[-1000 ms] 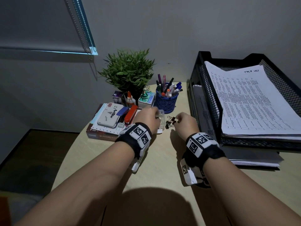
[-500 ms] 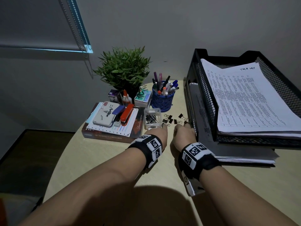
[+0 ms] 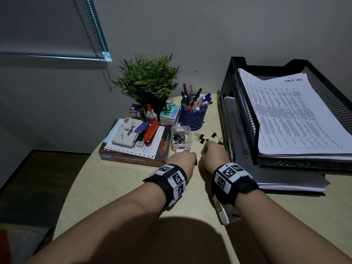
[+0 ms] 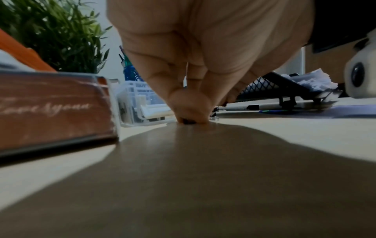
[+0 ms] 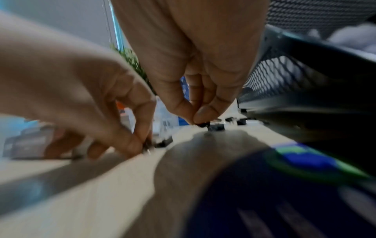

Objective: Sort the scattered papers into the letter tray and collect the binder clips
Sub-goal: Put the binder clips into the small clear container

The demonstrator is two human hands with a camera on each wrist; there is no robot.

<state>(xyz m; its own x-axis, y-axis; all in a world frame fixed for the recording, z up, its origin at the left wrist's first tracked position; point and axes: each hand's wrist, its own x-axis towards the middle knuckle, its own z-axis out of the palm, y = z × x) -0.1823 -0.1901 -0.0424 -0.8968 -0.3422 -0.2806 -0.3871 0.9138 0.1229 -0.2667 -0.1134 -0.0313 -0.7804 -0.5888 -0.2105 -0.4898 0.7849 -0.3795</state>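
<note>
Both hands are down on the beige desk, close together. Left hand [image 3: 183,158] pinches a small black binder clip [image 4: 189,121] against the desk with thumb and fingers, just in front of the clear plastic box [image 3: 181,138] that holds several clips. Right hand [image 3: 212,154] pinches another black binder clip [image 5: 203,124] beside the tray's foot. Two loose clips [image 3: 199,137] lie beyond it. The black mesh letter tray [image 3: 233,62] on the right holds a printed paper stack [image 3: 295,115]; more sheets [image 3: 285,181] lie under it.
Behind the hands are a potted plant [image 3: 148,80], a blue pen cup [image 3: 193,115] and a book [image 3: 131,159] stacked with a stamp pad and staplers [image 3: 151,131]. The desk's rounded edge [image 3: 80,178] falls away at the left.
The left hand has let go of the clear box and come back toward me. Both hands have dropped to the desk and closed on clips.
</note>
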